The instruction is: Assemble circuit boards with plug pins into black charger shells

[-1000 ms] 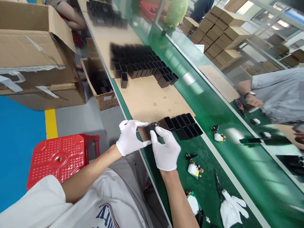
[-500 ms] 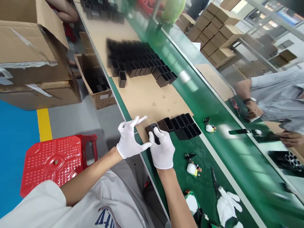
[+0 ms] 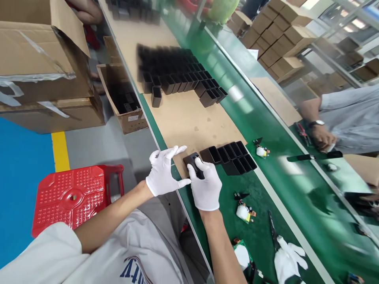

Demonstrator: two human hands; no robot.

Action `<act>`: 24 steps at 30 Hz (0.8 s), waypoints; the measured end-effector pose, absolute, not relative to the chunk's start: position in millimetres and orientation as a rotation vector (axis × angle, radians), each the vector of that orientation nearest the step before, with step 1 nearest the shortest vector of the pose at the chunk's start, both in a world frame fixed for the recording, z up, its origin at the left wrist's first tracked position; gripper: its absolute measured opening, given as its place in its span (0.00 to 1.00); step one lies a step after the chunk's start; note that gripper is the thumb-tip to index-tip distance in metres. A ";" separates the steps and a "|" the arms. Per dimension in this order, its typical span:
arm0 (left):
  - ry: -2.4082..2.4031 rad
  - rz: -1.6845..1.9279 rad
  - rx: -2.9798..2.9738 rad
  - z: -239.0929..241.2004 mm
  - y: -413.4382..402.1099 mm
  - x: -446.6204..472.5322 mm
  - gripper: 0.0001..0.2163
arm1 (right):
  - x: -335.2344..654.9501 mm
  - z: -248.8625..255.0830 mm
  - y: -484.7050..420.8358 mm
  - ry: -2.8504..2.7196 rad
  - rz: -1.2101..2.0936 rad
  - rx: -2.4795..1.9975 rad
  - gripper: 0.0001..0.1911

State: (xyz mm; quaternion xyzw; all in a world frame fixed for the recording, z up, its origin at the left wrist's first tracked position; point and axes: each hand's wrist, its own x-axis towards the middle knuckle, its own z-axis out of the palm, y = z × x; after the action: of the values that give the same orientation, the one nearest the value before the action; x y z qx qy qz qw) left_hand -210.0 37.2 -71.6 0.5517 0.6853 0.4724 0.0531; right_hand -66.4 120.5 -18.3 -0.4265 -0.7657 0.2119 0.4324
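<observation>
Two white-gloved hands at the table's [image 3: 260, 195] near edge. Left hand [image 3: 162, 171]: grip spread wide, thumb and fingers well apart, just beside a black case [image 3: 189, 158]; contact unclear. Right hand [image 3: 205, 183]: grip closed on that case, thumb and forefinger at it; any small part between them too hidden to tell. Case sits by the near edge, over the end of a cardboard sheet [image 3: 201, 122]. Cluster of open black cases [image 3: 232, 167] just beyond, toward the table's far edge. Big block of cases [image 3: 171, 71] further along the sheet. Circuit assembly [image 3: 243, 213] mid-table, past the right hand. Red stool [image 3: 74, 195] on floor, off the near edge. Co-worker's hand [image 3: 324, 138] across the green belt [image 3: 266, 136].
</observation>
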 end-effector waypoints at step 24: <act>2.125 1.456 1.773 -50.7 20.4 -207.6 0.33 | -36.2 43.8 35.7 -0.383 1.864 -1.057 0.15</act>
State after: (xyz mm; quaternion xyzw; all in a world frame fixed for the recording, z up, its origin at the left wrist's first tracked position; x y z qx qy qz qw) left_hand -207.6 20.4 -50.7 0.5669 0.6796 0.4655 0.0073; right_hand -36.2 35.7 43.8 -0.4303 -0.1558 0.7585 0.4640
